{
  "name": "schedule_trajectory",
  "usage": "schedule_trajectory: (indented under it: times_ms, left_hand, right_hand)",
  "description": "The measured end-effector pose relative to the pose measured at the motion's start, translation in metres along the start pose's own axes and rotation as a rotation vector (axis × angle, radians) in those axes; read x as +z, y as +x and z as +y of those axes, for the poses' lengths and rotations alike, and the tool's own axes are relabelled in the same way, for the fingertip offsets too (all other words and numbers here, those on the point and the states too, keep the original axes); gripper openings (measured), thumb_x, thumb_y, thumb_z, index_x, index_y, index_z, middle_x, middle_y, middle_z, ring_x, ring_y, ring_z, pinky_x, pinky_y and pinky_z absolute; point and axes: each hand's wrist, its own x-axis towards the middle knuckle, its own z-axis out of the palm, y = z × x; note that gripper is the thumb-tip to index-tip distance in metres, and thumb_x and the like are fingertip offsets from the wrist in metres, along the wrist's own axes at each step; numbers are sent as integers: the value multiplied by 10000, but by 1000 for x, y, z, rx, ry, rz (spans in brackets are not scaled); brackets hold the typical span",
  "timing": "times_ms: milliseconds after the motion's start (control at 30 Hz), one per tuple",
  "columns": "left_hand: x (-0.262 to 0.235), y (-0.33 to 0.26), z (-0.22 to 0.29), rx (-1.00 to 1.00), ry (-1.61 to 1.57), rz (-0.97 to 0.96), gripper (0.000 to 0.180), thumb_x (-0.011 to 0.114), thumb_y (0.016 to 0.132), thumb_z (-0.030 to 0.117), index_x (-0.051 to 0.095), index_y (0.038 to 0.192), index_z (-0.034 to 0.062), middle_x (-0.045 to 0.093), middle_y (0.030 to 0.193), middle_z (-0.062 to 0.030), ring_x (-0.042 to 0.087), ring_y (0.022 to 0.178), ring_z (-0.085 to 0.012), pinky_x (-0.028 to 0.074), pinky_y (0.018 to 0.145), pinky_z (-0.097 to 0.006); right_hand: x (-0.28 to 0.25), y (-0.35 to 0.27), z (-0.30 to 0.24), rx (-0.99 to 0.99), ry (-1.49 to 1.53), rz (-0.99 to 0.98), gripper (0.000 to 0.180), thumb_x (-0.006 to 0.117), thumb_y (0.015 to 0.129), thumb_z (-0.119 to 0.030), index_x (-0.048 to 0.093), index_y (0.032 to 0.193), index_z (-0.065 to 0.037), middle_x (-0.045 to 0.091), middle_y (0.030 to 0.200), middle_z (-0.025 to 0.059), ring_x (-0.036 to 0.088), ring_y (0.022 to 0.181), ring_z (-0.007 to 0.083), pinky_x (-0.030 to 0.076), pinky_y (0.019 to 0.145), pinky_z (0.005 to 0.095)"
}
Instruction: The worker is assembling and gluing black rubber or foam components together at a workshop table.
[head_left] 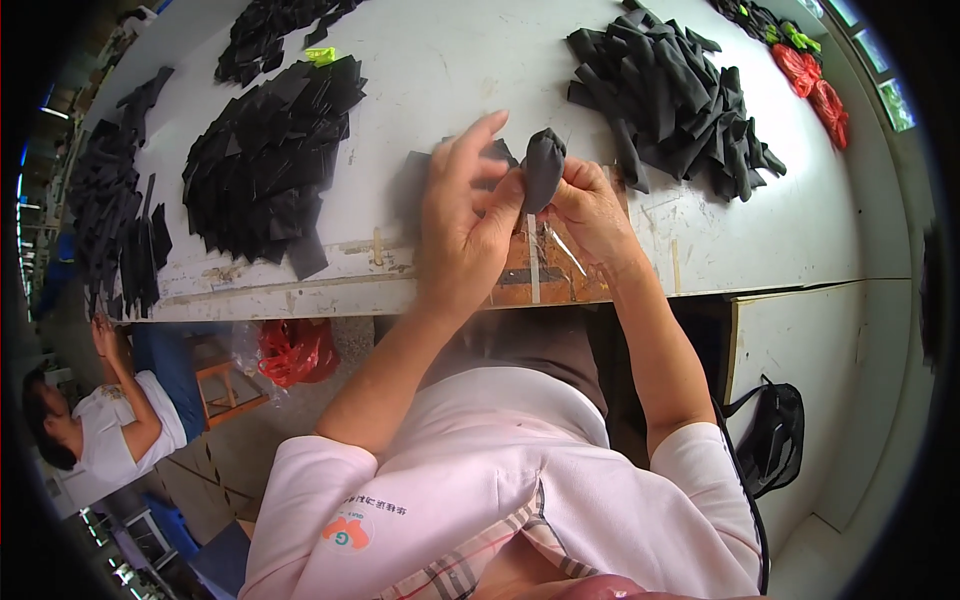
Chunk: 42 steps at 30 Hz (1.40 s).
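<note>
My right hand (pixel 598 212) pinches a dark grey fabric piece (pixel 544 168), folded into a rounded, pod-like shape, above the near edge of the white table. On its left side, my left hand (pixel 463 215) has its fingers stretched up and apart, slightly blurred. The left thumb tip is at the fabric piece's edge; whether it presses on it I cannot tell. Behind the left hand more dark fabric (pixel 415 180) shows, partly hidden. Below both hands a brown board (pixel 510 290) with a pale strip is set at the table edge.
A pile of flat black pieces (pixel 265 160) lies left on the white table (pixel 460 60); a heap of dark folded pieces (pixel 670 95) lies right. Red plastic bags (pixel 810 90) stand far right. Another person (pixel 125 420) sits at the left, near a red bag (pixel 298 350).
</note>
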Motion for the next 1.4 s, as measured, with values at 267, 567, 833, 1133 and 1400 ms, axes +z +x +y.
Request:
schedule_trajectory:
  times_ms: [267, 567, 833, 1133, 1400]
  left_hand:
    - [2, 12, 20, 117, -253, 3, 125, 577, 796, 46, 577, 909, -8, 605, 837, -54, 551, 755, -123, 434, 700, -229]
    - [-1, -2, -4, -105, -480, -28, 137, 551, 823, 66, 573, 941, -1, 609, 862, -70, 550, 792, -109, 446, 759, -276]
    - [3, 36, 27, 77, 245, -409, 105, 625, 729, 65, 572, 709, -23, 524, 564, -30, 410, 545, -54, 384, 499, -235]
    - [6, 18, 27, 37, -149, -146, 174, 604, 792, 111, 581, 916, -10, 565, 716, -36, 502, 640, -82, 436, 582, -227]
    - [-14, 22, 18, -104, -864, 4, 180, 561, 823, 168, 574, 911, 11, 591, 905, -94, 547, 841, -175, 428, 779, -315]
  right_hand:
    - [19, -17, -41, -509, -511, 225, 315, 519, 845, -329, 563, 767, -26, 533, 656, 29, 484, 601, 126, 381, 492, 263]
    - [13, -15, -26, -472, -1136, 47, 263, 563, 789, -269, 546, 669, -35, 528, 615, 69, 525, 589, 263, 407, 508, 361]
    - [2, -19, -3, -246, -706, -29, 155, 549, 817, -137, 581, 737, -8, 544, 648, 108, 538, 570, 263, 417, 515, 336]
    - [14, -22, -24, -284, -914, 58, 197, 535, 822, -192, 580, 733, -23, 527, 612, 118, 525, 579, 296, 406, 526, 371]
    - [22, -19, -60, -388, -1052, 39, 256, 576, 792, -246, 553, 661, -28, 500, 554, 94, 506, 531, 287, 382, 501, 378]
